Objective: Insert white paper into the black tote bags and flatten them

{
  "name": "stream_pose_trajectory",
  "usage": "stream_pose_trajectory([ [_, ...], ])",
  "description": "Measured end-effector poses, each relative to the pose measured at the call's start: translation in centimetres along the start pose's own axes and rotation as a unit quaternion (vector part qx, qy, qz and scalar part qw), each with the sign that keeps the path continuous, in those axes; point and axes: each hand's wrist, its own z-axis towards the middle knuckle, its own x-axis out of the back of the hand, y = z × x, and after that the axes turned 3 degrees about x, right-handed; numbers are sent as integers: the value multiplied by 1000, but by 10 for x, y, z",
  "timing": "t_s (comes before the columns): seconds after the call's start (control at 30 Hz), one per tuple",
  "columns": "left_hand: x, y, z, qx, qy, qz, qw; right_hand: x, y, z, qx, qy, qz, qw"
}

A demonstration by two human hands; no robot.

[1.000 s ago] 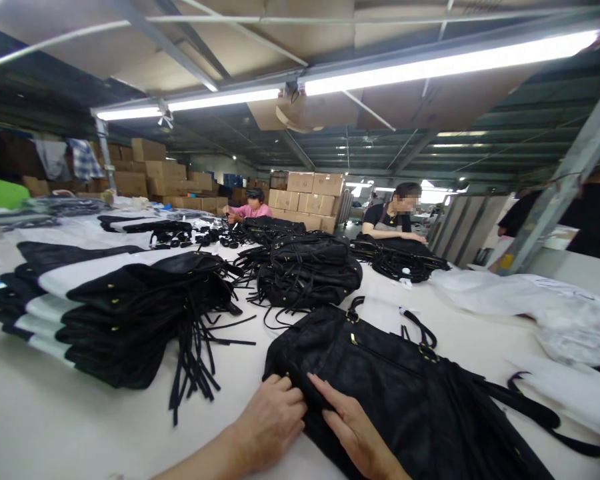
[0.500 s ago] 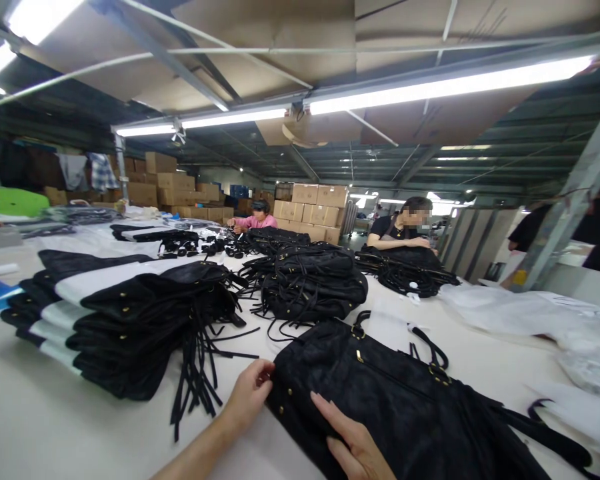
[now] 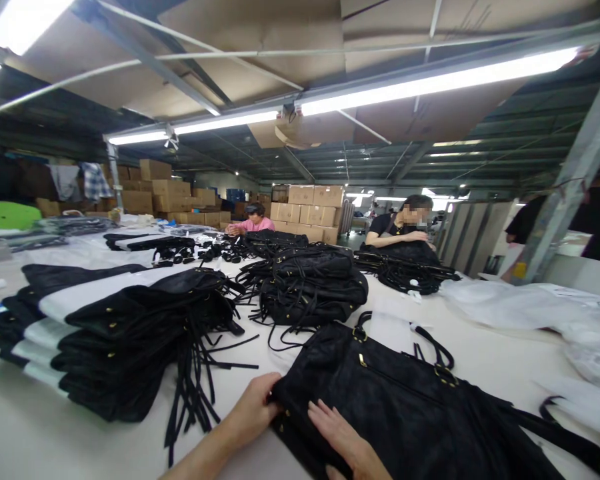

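Note:
A black handbag with gold rings, a zip and gold studs lies flat on the white table in front of me. My left hand grips the bag's left edge near the studs, its fingertips partly hidden at the fabric. Flat on the bag's front, fingers stretched out, rests my right hand. The two handles, one a looped strap, extend beyond the bag's top edge. A long shoulder strap trails off to the right.
To the left is a stack of black bags with white paper bands and hanging tassels. Another pile of black bags stands ahead. Clear plastic sheeting lies right. Two people work across the table, near cardboard boxes and a metal post.
My left hand has closed further round the bag's left edge, covering some studs. My right hand has flattened on the bag. The view has shifted slightly right.

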Motion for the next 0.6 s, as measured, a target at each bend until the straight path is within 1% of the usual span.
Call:
stream_pose_trajectory([
  [0.1, 1, -12, 11, 13, 20, 9, 1000, -6, 6, 0, 46, -20, -20, 999],
  [0.2, 2, -23, 20, 43, 18, 13, 999, -10, 8, 0, 89, -47, -24, 995],
  [0.27, 6, -21, 22, 56, 14, 36, 998, -11, 7, 2, 92, -54, -23, 994],
  [0.3, 9, -16, 23, 57, 14, 55, 997, -12, 6, 3, 89, -52, -22, 994],
  [0.33, 10, -6, 23, 52, 20, 77, 995, -12, 5, 4, 86, -45, -19, 995],
  [0.4, 9, 26, 23, 24, 57, 117, 991, -13, 4, 7, 85, -28, -11, 996],
  [0.47, -2, 68, 22, -43, 111, 163, 979, -13, 2, 12, 80, -31, -6, 996],
  [0.5, -11, 87, 21, -89, 129, 186, 970, -12, 0, 14, 74, -41, -4, 996],
  [0.53, -20, 101, 20, -164, 127, 256, 944, -11, -3, 16, 68, -50, -1, 996],
  [0.57, -29, 110, 17, -218, 84, 317, 919, -10, -6, 18, 62, -55, 2, 997],
  [0.6, -36, 111, 15, -246, 9, 366, 897, -9, -10, 21, 60, -56, 2, 997],
])
